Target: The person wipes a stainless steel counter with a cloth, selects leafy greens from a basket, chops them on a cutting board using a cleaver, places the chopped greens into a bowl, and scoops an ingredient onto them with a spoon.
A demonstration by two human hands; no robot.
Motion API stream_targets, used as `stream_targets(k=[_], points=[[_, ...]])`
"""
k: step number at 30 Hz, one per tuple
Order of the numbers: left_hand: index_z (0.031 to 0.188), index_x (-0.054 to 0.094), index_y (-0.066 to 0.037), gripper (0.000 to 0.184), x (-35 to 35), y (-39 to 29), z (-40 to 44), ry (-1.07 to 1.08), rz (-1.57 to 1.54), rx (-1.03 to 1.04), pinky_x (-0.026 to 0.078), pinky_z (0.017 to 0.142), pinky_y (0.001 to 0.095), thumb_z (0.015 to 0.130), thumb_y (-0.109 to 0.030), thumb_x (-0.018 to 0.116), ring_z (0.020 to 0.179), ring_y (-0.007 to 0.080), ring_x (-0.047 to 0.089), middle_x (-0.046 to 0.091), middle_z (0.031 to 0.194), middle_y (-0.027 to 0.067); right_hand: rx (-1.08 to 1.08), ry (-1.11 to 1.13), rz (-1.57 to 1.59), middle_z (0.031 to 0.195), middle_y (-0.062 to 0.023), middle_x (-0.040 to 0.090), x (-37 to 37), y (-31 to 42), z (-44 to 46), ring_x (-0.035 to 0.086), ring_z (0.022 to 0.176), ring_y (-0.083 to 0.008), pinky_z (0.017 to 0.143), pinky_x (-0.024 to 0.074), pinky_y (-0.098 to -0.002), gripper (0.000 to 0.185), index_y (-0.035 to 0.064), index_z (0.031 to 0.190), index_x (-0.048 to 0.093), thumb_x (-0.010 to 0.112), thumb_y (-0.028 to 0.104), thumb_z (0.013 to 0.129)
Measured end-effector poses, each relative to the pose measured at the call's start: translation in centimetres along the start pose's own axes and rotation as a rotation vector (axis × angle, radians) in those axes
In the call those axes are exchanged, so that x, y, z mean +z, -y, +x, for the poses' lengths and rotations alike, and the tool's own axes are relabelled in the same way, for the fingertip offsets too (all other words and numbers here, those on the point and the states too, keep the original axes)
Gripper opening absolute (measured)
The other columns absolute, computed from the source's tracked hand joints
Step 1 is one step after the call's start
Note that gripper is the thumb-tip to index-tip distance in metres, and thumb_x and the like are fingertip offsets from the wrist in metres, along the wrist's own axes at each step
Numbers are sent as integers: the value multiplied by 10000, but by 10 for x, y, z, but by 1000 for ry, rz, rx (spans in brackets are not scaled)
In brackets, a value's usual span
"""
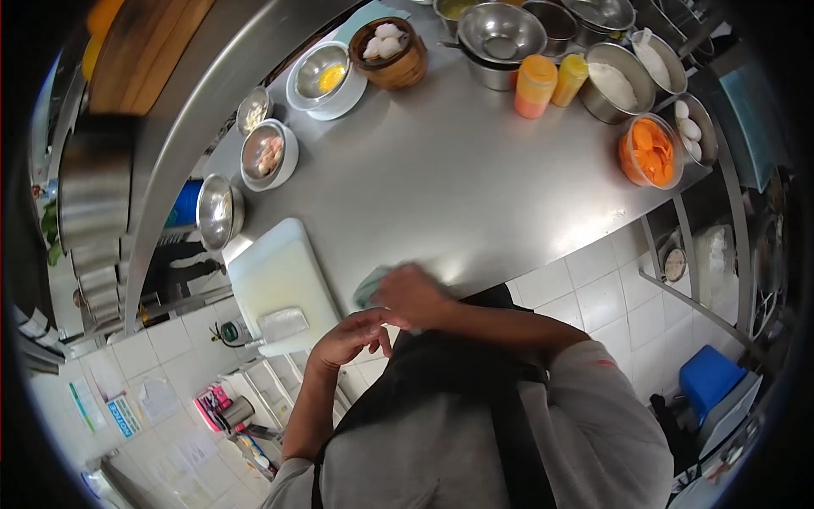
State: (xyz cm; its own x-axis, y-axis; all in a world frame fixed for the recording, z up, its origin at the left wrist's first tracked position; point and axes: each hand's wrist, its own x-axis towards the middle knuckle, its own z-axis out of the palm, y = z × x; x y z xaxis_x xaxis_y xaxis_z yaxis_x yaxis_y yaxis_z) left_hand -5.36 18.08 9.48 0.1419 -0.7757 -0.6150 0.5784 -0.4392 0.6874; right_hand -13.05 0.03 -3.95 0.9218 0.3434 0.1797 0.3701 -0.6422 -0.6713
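My right hand (411,297) presses on a pale green cloth (370,289) at the front edge of the steel table (407,182); the hand is slightly blurred. Just to its lower left, my left hand (349,338) is raised with its fingers loosely bent and apart, holding nothing. It is close beside the white cutting board (287,276), which lies at the table's left front corner.
Bowls of food (270,155) and a bamboo steamer (408,69) line the far left. Two squeeze bottles (536,81), a metal pot (617,83) and a tub of orange slices (651,153) stand at the right. A steel shelf edge (191,110) crosses the upper left.
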Motion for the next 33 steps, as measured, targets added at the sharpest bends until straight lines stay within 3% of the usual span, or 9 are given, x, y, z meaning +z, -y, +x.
stream_targets(k=[3,5,7,9,14,20,24,28,33], points=[[1415,628,6,659,1,17,-17,-21,-46,-24,451,694,240,1040,-534,664,908,173,757,679,1431,132,414,-375,-271,1160,-117,669,-17,-67,-77,615,1149,-316,992,442,-537,336,109,1227,747,666,212,917],[1492,576,-28,610,-8,38,-27,-17,-72,-41,453,734,231,1072,-463,648,973,159,746,650,1470,94,773,-563,-326,1181,-156,684,-89,-96,-140,614,1138,-370,993,454,-543,374,48,1257,717,698,186,910],[1514,542,1,637,-7,53,-36,-64,-70,-37,460,755,229,1080,-456,639,1015,182,747,619,1513,125,1083,-616,-622,1242,-192,671,-148,-124,-197,606,1166,-403,935,502,-561,439,13,1292,699,712,300,961],[1564,492,-17,633,-11,63,-44,-64,-66,-21,470,788,239,1097,-423,621,1097,190,736,592,1545,110,1234,-730,-916,1327,-262,622,-171,-140,-226,589,1217,-447,1007,494,-559,480,12,1329,697,687,366,1005],[1581,474,-25,668,-9,84,-83,-211,-130,48,481,840,245,1083,-439,639,1173,207,726,579,1565,99,1003,-759,-754,1483,-336,549,-131,-142,-176,529,1381,-507,1165,435,-574,545,-91,1358,630,690,325,1011],[1586,454,-10,725,-1,147,-139,-319,-262,75,498,848,255,1058,-458,669,1193,231,725,565,1567,132,711,-491,-537,1686,-285,374,-32,-119,38,277,1616,-409,1327,184,-561,690,0,1581,486,625,396,1033],[1585,456,-8,725,13,176,-170,-387,-338,82,511,878,275,1056,-452,673,1218,255,711,556,1567,144,487,-259,-412,1700,-241,382,9,-93,181,292,1610,-413,1322,198,-565,597,84,1567,544,595,310,1016],[1586,476,-31,649,17,213,-193,-407,-444,100,521,892,282,1077,-392,652,1243,243,692,558,1567,114,180,-91,-435,1632,-220,475,100,-11,169,416,1535,-389,1283,288,-558,494,94,1433,665,600,168,949],[1585,479,-47,697,2,218,-191,-362,-438,94,535,924,334,1050,-448,676,1246,291,680,555,1561,147,97,-217,-166,1513,-209,588,105,86,39,499,1472,-379,1271,340,-531,391,74,1270,729,614,120,899]])
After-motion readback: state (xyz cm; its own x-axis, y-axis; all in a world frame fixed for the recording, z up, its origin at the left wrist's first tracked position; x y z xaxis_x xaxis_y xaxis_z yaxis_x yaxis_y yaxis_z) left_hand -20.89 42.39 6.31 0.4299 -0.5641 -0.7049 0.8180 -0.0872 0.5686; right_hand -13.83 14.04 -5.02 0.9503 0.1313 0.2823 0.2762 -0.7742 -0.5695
